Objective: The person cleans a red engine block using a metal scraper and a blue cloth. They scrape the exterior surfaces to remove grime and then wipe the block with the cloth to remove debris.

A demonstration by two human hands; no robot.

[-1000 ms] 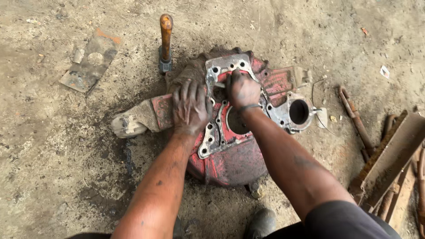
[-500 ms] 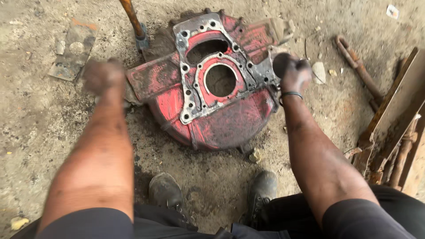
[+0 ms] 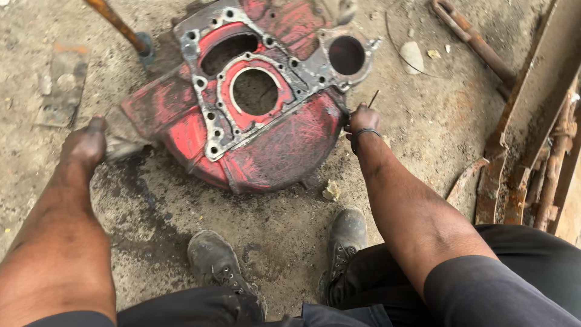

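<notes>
Nearest the camera are two dusty black boots [image 3: 225, 266], planted on the oil-stained concrete floor [image 3: 423, 127], with dark trousers at the lower edge. Just beyond the boots, between the two hands, lies the red bell housing [image 3: 284, 142], a large worn casting with a grey gasket face, a round centre bore and bolt holes, resting flat on the floor. The right hand [image 3: 364, 119] sits at the housing's right rim, its fingers curled in a narrow fist against the edge, with a thin dark rod [image 3: 373, 99] sticking up from the fist; a dark band circles the wrist. The left hand [image 3: 86, 141] is at the housing's left side, its fingers bent down onto a grey lug [image 3: 124, 142] that juts from the casting; whether they clasp it or only press on it cannot be told. A small pale stone [image 3: 330, 191] lies on the floor on the near side of the right fingers. Beyond the left fingers a flat grey plate with an orange smear [image 3: 63, 85] lies on the ground, and a wooden-handled hammer [image 3: 121, 28] stands by the housing's far-left corner. To the right of the right fingers rusty metal bars [image 3: 532, 139] are piled, and a pale chip [image 3: 413, 56] lies farther off.
</notes>
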